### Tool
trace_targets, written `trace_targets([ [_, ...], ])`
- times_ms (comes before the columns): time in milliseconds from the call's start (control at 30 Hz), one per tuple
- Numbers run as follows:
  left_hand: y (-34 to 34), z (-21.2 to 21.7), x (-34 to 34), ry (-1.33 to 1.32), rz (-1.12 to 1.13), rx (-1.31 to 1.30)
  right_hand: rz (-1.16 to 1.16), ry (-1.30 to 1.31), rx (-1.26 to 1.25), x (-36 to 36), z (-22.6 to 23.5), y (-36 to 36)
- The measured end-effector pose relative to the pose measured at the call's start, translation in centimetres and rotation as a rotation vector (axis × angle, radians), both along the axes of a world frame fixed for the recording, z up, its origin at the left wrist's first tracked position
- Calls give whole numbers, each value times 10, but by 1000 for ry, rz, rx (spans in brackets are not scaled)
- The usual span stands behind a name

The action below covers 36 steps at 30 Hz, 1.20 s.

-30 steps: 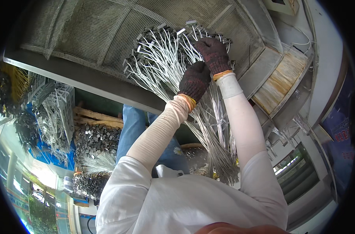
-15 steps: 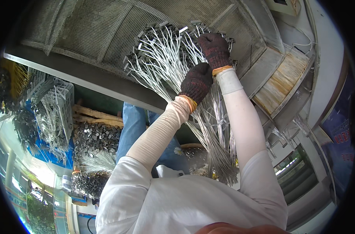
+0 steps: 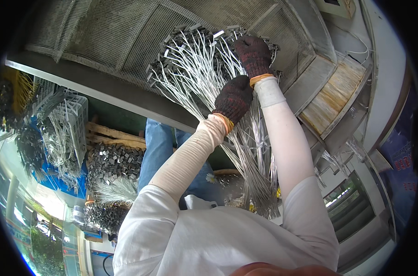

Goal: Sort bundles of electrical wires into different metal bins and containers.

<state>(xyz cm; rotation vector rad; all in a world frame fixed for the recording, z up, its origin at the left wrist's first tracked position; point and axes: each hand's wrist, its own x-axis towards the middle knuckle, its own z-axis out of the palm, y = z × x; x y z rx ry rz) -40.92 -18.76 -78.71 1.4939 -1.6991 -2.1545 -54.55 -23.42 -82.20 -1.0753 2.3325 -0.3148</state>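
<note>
The wire bundle lay slantwise in front of us, its thin tails trailing nearest our body, alongside our right forearm. A little farther up, our left hand, in a dark knit glove, was closed round the strands at the bundle's narrow middle. Just beyond it, our right hand was curled over the right-hand side; whether it gripped anything, we could not tell. Dark block-shaped heads fanned out past the gloves, against a mesh screen. As we judged it, gathering the strands was well advanced, since they ran together beneath the left glove; the heads stood uneven, not yet level with one another. Well apart on our left sat a pile of blocks and, beyond it, a white basket beside more wires.
</note>
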Motion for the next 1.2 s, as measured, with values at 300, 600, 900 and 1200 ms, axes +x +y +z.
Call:
trace_targets([
  [300,4,7,7,51,58,45,210,-5,14,-5,68,4],
  [600,7,22,5,-33,200,46,-89,-109,257,-16,158,230],
  [900,12,13,1,2,207,-94,266,-364,266,48,233,352],
  [1200,23,10,2,12,180,-158,536,-445,404,27,242,489],
])
